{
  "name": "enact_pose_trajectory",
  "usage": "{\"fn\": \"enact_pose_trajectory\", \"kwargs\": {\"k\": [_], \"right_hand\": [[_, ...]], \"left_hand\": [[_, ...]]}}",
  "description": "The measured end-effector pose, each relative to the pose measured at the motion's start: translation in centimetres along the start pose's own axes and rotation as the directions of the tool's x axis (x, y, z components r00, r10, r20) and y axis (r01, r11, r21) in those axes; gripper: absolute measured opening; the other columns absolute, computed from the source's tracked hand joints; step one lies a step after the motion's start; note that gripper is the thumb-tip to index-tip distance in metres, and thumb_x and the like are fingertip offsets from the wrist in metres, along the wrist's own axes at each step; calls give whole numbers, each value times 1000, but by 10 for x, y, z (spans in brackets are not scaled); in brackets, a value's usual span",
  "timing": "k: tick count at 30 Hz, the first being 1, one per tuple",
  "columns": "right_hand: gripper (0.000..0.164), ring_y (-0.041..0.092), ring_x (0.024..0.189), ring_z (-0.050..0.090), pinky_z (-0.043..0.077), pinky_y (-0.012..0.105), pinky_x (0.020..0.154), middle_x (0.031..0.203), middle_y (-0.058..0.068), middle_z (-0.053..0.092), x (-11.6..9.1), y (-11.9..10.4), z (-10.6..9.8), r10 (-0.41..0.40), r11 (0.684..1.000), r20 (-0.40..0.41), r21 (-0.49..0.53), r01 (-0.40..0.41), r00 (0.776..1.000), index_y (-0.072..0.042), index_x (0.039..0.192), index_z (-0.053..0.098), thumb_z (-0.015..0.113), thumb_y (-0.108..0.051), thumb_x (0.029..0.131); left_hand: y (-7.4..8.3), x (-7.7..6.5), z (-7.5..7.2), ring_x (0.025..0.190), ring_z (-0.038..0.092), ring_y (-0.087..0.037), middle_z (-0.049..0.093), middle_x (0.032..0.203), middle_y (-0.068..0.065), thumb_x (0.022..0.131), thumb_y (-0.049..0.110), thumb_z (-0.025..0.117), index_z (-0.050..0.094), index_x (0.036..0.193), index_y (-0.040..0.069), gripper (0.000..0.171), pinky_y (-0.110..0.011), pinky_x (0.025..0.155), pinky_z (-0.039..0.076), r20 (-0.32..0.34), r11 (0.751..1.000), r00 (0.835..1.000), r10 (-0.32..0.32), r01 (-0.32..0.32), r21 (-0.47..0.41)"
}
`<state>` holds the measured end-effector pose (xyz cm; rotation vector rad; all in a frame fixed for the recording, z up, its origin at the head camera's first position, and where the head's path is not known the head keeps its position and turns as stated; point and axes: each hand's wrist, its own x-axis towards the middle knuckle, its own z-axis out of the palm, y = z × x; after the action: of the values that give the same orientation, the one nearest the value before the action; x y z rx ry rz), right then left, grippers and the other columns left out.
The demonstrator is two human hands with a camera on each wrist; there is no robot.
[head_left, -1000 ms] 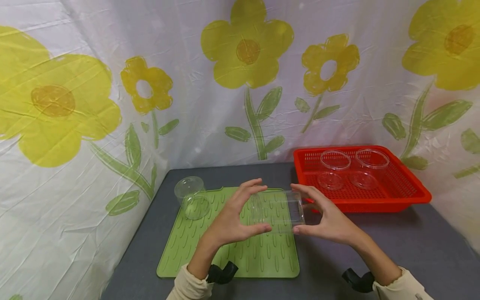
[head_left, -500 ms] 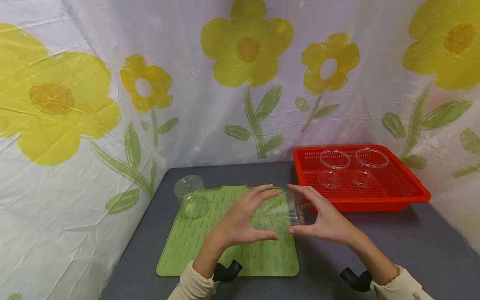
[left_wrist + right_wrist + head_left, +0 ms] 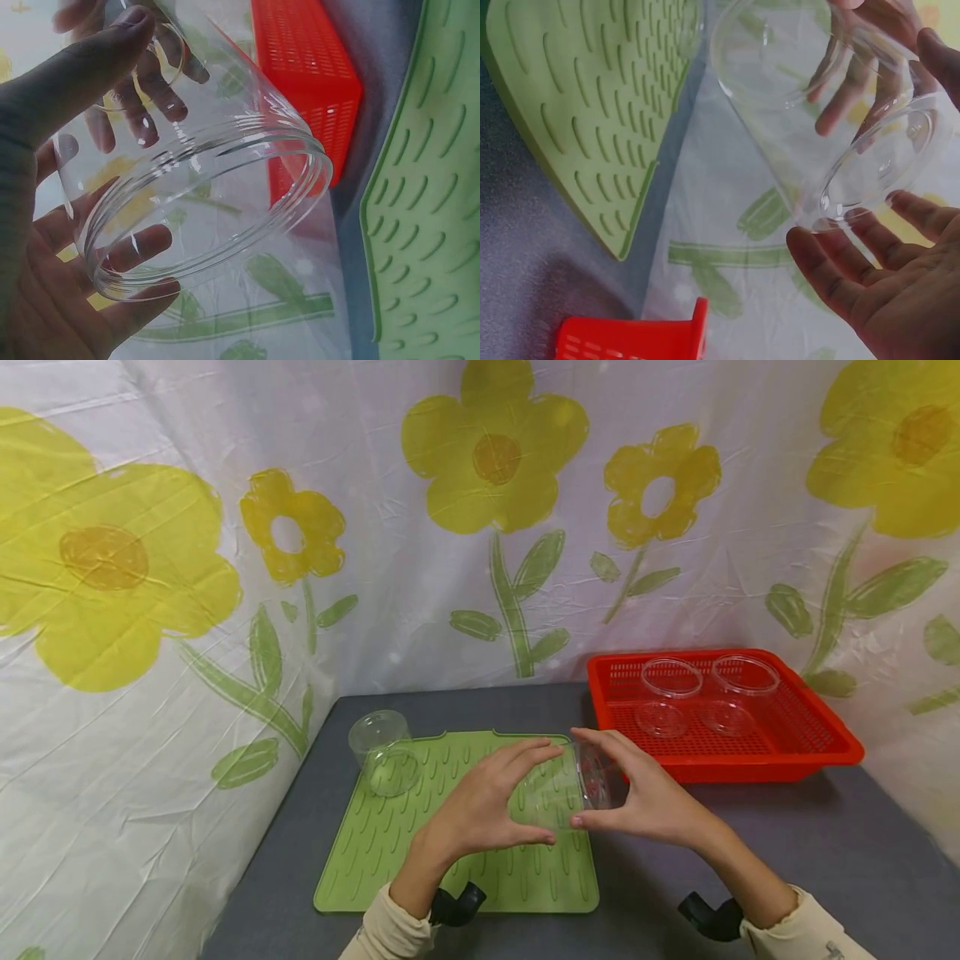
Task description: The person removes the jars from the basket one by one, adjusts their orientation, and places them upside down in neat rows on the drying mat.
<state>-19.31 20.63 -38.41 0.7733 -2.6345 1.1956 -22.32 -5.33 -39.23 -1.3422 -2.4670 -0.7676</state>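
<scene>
Both hands hold a clear see-through jar (image 3: 551,797) sideways above the green mat (image 3: 457,877). My left hand (image 3: 480,806) curves round its left end, with the thumb below and fingers above. Around the right end, my right hand (image 3: 648,793) grips in the same way. In the left wrist view, the threaded open mouth of the jar (image 3: 202,217) shows close to the left fingers (image 3: 135,300). The right wrist view has the round base of the jar (image 3: 877,165) beside the right fingers (image 3: 832,277).
Another clear jar (image 3: 381,752) stands at the mat's back left corner. At the back right is a red plastic basket (image 3: 750,768) with two clear jars (image 3: 670,693) upright inside. A flower-print curtain (image 3: 375,568) rises behind the grey table (image 3: 675,893).
The jar has turned so its right end shows more of its round face. My left hand has shifted to the right, while the right has moved slightly left.
</scene>
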Motion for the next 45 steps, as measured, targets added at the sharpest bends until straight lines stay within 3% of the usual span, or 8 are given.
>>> {"fn": "enact_pose_trajectory", "kwargs": {"k": [5,11,18,23,31,36,42,45], "right_hand": [[98,22,121,56,54,43,94,146,3,52,2,-3,0,0,1000,14,-12,1,1000,-23,154,41,91,-47,73],[99,24,126,54,52,53,98,148,1,51,5,-6,0,-30,999,21,-19,30,999,-22,154,41,91,-47,73],[102,32,134,51,50,60,102,153,4,46,7,-7,2,-72,997,20,-3,72,997,-23,158,36,90,-43,74],[105,26,130,52,54,46,97,152,4,46,9,-4,4,-75,997,-6,26,75,997,-25,160,31,91,-37,75],[103,33,139,47,52,39,102,156,12,44,13,7,8,-41,982,-19,183,44,999,-19,161,28,89,-22,77],[99,34,136,50,51,39,104,153,14,48,16,9,17,-25,965,-49,259,37,998,-17,159,30,87,-18,79],[94,35,140,46,45,25,110,159,8,42,22,7,28,10,922,-61,387,14,998,-23,159,31,85,-15,82],[93,34,140,46,45,34,112,160,9,40,25,5,33,14,907,-63,420,14,998,-23,160,29,84,-18,84]], "left_hand": [[-2,-1,1,142,50,-19,49,155,1,70,42,94,42,154,24,100,-44,113,47,-18,1000,1000,5,-5,-3],[-6,-4,3,142,50,-17,50,154,5,71,38,94,45,153,21,97,-41,113,46,-63,1000,998,13,-14,-14],[-9,-9,4,140,51,-21,51,153,-2,72,34,94,41,154,20,99,-41,111,49,-120,997,992,42,-50,-66],[-12,-13,5,142,50,-22,50,154,-4,73,28,94,41,154,15,98,-42,112,48,-152,989,988,15,-37,-143],[-21,-19,11,143,49,-26,48,156,-1,74,21,93,37,157,24,100,-54,110,47,-185,940,970,-155,88,-329],[-26,-22,15,143,48,-31,46,158,-2,75,17,93,36,157,23,101,-58,113,43,-235,907,955,-183,71,-415],[-32,-23,20,144,48,-32,44,158,-7,75,10,92,35,156,16,99,-60,116,39,-305,879,932,-194,27,-477],[-35,-23,22,143,48,-35,43,158,-10,74,5,91,35,156,13,100,-61,116,38,-340,872,921,-190,-1,-490]]}}
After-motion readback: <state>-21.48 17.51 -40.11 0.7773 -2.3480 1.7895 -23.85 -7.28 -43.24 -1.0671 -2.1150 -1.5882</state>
